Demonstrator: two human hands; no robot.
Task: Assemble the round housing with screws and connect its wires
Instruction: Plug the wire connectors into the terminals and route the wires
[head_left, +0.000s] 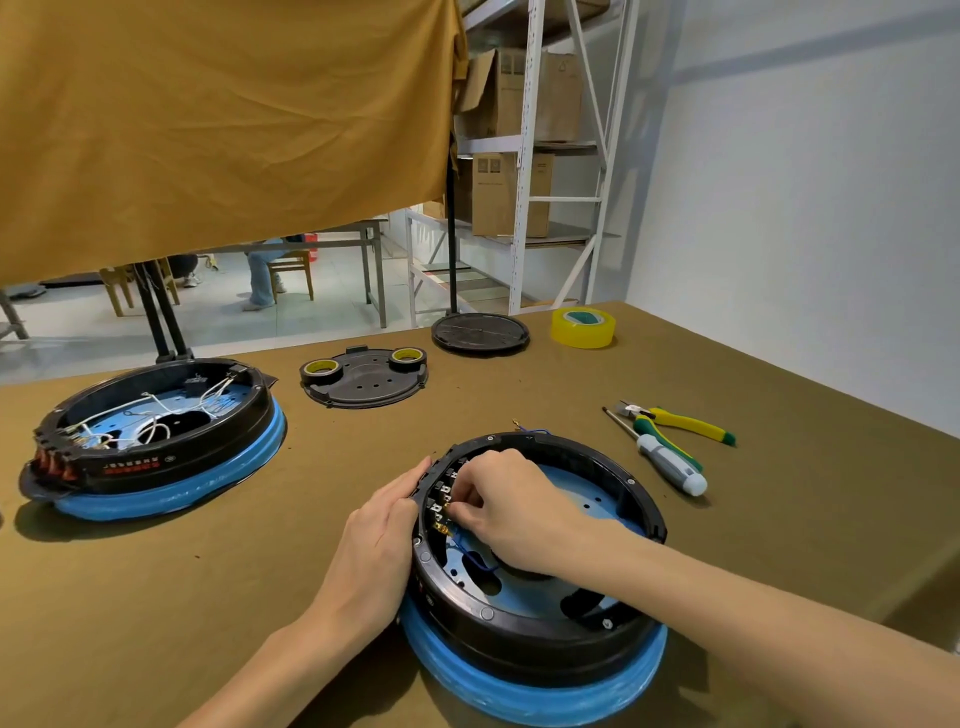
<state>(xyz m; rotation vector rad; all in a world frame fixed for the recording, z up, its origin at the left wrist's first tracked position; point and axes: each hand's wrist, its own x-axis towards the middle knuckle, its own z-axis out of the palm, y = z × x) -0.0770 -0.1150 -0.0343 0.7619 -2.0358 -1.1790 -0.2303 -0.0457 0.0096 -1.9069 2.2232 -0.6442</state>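
Head: unreadable red lettering on second housing (156, 441).

Matt black plastic housing (540, 631) on glossy blue film (530, 688); around it, matt olive cloth tabletop (249, 561); behind, glossy yellow tape roll (583, 327).

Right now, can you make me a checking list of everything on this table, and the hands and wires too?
Surface: table under a brown cloth.
Job's things: round housing, black ring on a blue base, near the front edge.
Clutter: second housing at left; black plate carrying two tape rolls; black disc; yellow tape; pliers and screwdriver at right.
Hands: left hand rests flat on the housing's outer rim; right hand reaches inside, fingers curled at the terminals.
Cables: blue wire inside the housing; white wires in the second housing.
Surroundings: yellow curtain, shelves with boxes, white wall.
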